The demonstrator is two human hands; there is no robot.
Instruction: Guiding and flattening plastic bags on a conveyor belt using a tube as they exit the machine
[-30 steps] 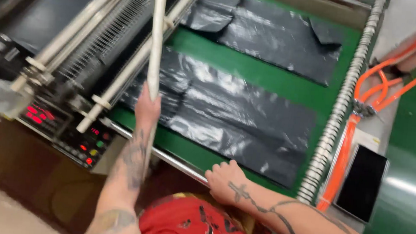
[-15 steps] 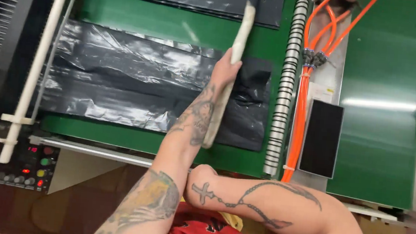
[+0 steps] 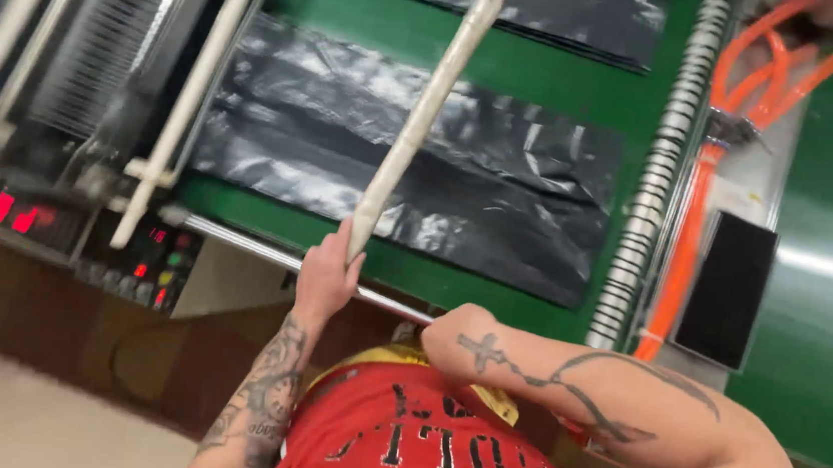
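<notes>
My left hand [image 3: 324, 276] grips the lower end of a long whitish stick [image 3: 415, 134]. The stick slants up and to the right over a flat stack of black plastic bags [image 3: 531, 184] lying on a green machine bed [image 3: 552, 60]. My right forearm comes in from the lower right. My right hand [image 3: 446, 333] is bent down at the bed's near metal edge, just right of my left hand, and its fingers are hidden. A second stack of black bags [image 3: 557, 5] lies farther up the bed.
White rails [image 3: 193, 94] cross the machine on the left above a control panel [image 3: 148, 266] with red lights. A ribbed roller [image 3: 658, 175] bounds the bed on the right, beside orange hoses [image 3: 686, 248] and a flat black slab [image 3: 728, 286].
The view has swung left and tilted. The stick has moved left across the bags and now leans more to the right. My right arm stays at the machine's near edge.
</notes>
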